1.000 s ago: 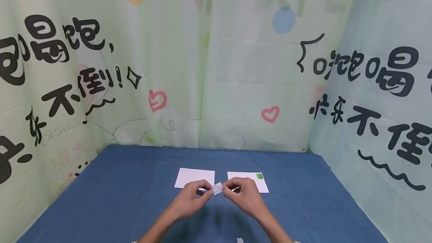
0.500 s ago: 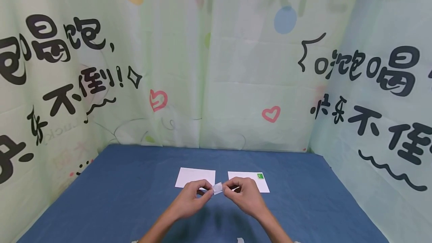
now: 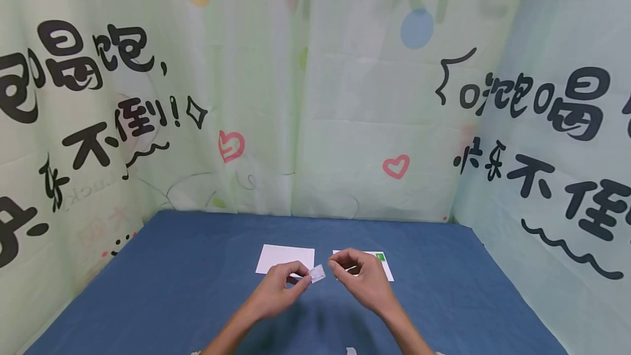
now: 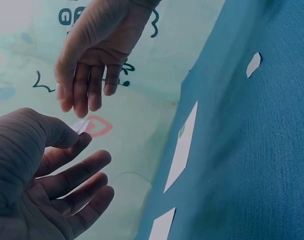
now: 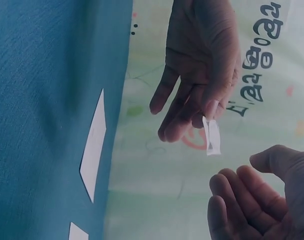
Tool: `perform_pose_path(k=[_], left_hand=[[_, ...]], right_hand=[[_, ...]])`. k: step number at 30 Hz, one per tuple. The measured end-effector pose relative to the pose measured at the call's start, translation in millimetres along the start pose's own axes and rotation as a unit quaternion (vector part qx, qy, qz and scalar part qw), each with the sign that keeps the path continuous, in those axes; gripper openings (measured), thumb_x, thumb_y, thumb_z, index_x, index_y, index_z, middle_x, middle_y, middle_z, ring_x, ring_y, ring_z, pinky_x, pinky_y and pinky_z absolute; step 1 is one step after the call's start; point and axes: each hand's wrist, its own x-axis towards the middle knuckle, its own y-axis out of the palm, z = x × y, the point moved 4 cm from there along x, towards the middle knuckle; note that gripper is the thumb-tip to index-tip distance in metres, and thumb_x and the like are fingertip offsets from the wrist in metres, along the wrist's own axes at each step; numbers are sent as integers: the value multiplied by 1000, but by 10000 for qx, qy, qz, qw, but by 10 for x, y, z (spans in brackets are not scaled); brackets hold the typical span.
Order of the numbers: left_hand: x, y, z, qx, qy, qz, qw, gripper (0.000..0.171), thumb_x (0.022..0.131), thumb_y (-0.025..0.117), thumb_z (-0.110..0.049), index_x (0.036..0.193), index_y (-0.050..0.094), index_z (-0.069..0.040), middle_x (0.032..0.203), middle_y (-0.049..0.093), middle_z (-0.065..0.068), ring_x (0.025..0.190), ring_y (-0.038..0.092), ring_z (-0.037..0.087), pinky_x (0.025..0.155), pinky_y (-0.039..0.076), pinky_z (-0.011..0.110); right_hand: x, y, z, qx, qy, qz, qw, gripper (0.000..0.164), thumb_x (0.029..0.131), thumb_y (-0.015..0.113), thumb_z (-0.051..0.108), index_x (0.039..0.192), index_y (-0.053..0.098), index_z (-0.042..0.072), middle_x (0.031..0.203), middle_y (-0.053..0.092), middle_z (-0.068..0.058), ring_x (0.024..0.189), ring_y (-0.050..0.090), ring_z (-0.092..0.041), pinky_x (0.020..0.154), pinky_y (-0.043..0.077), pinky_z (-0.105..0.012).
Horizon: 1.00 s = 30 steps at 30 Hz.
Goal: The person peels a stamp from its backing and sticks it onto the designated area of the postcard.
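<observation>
Your left hand (image 3: pixel 276 291) is pinching the white slip (image 3: pixel 317 273); near the slip, your right hand (image 3: pixel 365 281) is curving loosely, thumb slightly parted, holding nothing.

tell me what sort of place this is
Probably a small curtained-off work corner, perhaps indoors: printed curtains stand behind and on both sides of a blue table, where two white cards lie.
</observation>
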Motion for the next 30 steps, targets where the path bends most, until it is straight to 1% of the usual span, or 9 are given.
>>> perform_pose_path(k=[6,12,13,15,17,24,27,30], left_hand=[[-1,-7,-19,38,-11,-29,10000,13,102,62,-15,99,70,-5,97,71,4,90,65,15,87,58,43],[-8,-20,-44,113,12,-29,9999,14,102,62,-17,100,70,-5,97,70,1,91,65,14,87,58,39],[-9,-23,-50,130,20,-29,9999,15,102,62,-17,100,70,-5,97,70,0,91,66,15,87,57,38],[-14,-31,-65,158,41,-21,9999,15,102,62,-18,100,70,-5,97,70,0,92,67,16,87,57,37],[-14,-37,-77,164,63,-5,9998,15,103,62,-19,101,70,-6,98,71,0,93,67,17,87,57,38],[-16,-51,-91,119,66,66,9999,16,103,61,-21,102,70,-7,100,71,1,95,68,21,87,57,44],[-16,-50,-89,147,70,87,9998,16,104,61,-22,102,70,-8,100,71,2,97,68,21,87,57,43],[-16,-47,-90,209,147,73,9996,15,104,61,-21,101,70,-9,100,71,2,97,68,21,87,57,40]], right_hand=[[-20,32,44,25,-206,249,9995,6,92,77,17,95,77,12,85,75,0,71,67,-8,70,57,-28],[-49,90,78,21,-280,527,9982,5,93,76,18,95,77,14,87,75,4,72,67,-7,68,57,-28],[-56,98,82,19,-284,572,9980,6,93,76,20,96,77,14,87,75,5,72,67,-7,69,57,-28],[-66,117,88,29,-359,673,9971,7,94,76,21,97,77,14,88,75,4,74,67,-7,70,57,-29],[-71,134,87,39,-416,762,9962,9,94,75,22,97,77,14,89,75,3,75,68,-7,71,57,-29],[-72,174,87,18,-428,896,9951,10,95,74,25,98,77,16,91,75,7,76,69,-7,71,58,-30],[-77,189,84,-5,-417,944,9947,9,95,74,25,99,76,17,91,75,7,77,68,-6,71,58,-31],[-85,201,81,-31,-440,1009,9939,9,96,74,25,99,76,17,90,75,6,78,68,-6,71,58,-31]])
